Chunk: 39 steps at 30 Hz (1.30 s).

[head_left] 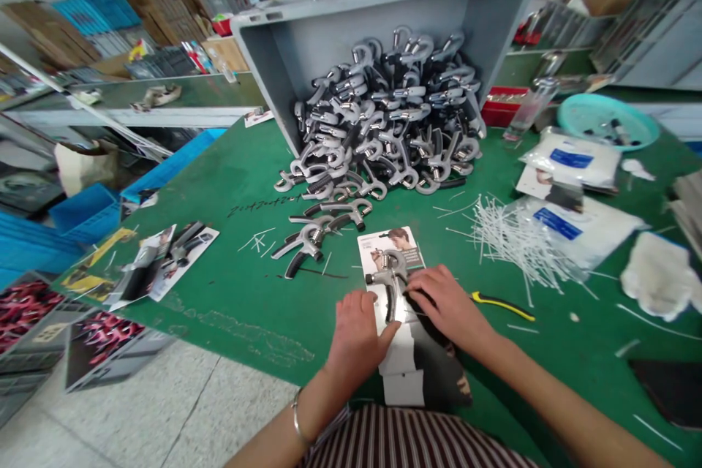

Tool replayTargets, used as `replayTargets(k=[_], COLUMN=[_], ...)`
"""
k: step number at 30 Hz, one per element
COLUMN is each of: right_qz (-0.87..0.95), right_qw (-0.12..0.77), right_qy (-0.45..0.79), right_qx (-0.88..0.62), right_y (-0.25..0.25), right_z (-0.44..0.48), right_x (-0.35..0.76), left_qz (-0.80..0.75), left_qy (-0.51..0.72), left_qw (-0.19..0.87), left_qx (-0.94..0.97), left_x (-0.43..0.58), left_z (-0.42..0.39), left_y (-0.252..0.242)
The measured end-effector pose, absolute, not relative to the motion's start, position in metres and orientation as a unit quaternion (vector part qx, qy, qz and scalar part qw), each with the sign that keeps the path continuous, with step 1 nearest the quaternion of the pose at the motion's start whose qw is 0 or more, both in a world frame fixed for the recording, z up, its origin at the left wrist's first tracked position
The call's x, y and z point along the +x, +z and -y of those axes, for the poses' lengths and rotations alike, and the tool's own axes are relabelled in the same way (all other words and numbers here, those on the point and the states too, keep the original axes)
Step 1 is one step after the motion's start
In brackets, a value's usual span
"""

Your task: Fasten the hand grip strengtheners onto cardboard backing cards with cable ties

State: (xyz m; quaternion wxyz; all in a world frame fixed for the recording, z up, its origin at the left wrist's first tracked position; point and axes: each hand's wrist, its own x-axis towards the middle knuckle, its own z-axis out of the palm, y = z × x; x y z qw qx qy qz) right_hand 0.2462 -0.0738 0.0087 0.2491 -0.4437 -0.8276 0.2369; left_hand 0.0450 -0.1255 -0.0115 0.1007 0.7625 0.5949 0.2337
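A printed backing card [393, 243] lies on the green table [246, 307] in front of me, on top of a stack of more cards [403, 373]. A grey hand gripper [387, 270] rests on the card. My left hand [359, 333] presses on the card's left edge beside the gripper. My right hand [447, 303] covers the gripper's black handle, fingers curled over it. Two loose hand grippers [318, 230] lie just beyond the card.
A tipped grey bin [307, 36] spills a heap of hand grippers [384, 121]. White cable ties [510, 238], yellow-handled cutters [502, 303], white bags [575, 161], a teal bowl [606, 121] and a white glove [658, 274] lie right. Printed cards [148, 263] lie at the table's left edge.
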Motion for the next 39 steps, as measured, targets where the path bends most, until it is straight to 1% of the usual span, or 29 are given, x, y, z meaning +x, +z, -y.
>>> replayTargets(k=[4, 7, 8, 10, 14, 17, 21, 23, 25, 28, 32, 34, 39], right_qz=[0.892, 0.902, 0.899, 0.887, 0.829, 0.806, 0.785, 0.772, 0.786, 0.845, 0.890, 0.898, 0.897], right_qw=[0.132, 0.085, 0.081, 0.096, 0.179, 0.221, 0.259, 0.259, 0.237, 0.170, 0.088, 0.076, 0.091], right_qy=[0.116, 0.068, 0.069, 0.115, 0.275, 0.320, 0.306, 0.293, 0.274, 0.208, 0.108, 0.092, 0.099], right_qx=[-0.417, -0.419, -0.424, -0.436, -0.452, -0.445, -0.472, -0.500, -0.500, -0.463, -0.433, -0.424, -0.420], right_y=[0.018, 0.014, 0.013, 0.011, 0.011, 0.011, 0.005, 0.002, 0.000, 0.002, 0.011, 0.014, 0.014], right_z=[0.093, 0.095, 0.094, 0.092, 0.086, 0.081, 0.077, 0.077, 0.077, 0.076, 0.073, 0.072, 0.069], right_x=[0.230, 0.216, 0.214, 0.216, 0.228, 0.229, 0.223, 0.222, 0.225, 0.232, 0.236, 0.235, 0.234], left_qz=[-0.595, -0.586, -0.577, -0.557, -0.514, -0.499, -0.483, -0.488, -0.499, -0.504, -0.492, -0.487, -0.483], left_qy=[0.231, 0.224, 0.220, 0.217, 0.235, 0.276, 0.328, 0.344, 0.351, 0.358, 0.354, 0.346, 0.336], left_qw=[0.186, 0.233, 0.246, 0.269, 0.318, 0.325, 0.312, 0.325, 0.349, 0.376, 0.371, 0.365, 0.352], left_qx=[0.747, 0.743, 0.747, 0.755, 0.762, 0.754, 0.749, 0.733, 0.711, 0.690, 0.703, 0.714, 0.728], left_x=[0.038, 0.032, 0.028, 0.017, 0.001, 0.006, 0.022, 0.025, 0.025, 0.024, 0.025, 0.027, 0.029], left_z=[0.118, 0.108, 0.106, 0.104, 0.103, 0.100, 0.096, 0.095, 0.096, 0.097, 0.096, 0.094, 0.092], left_y=[-0.021, -0.013, -0.010, -0.004, 0.000, 0.002, 0.000, -0.004, -0.010, -0.015, -0.013, -0.011, -0.010])
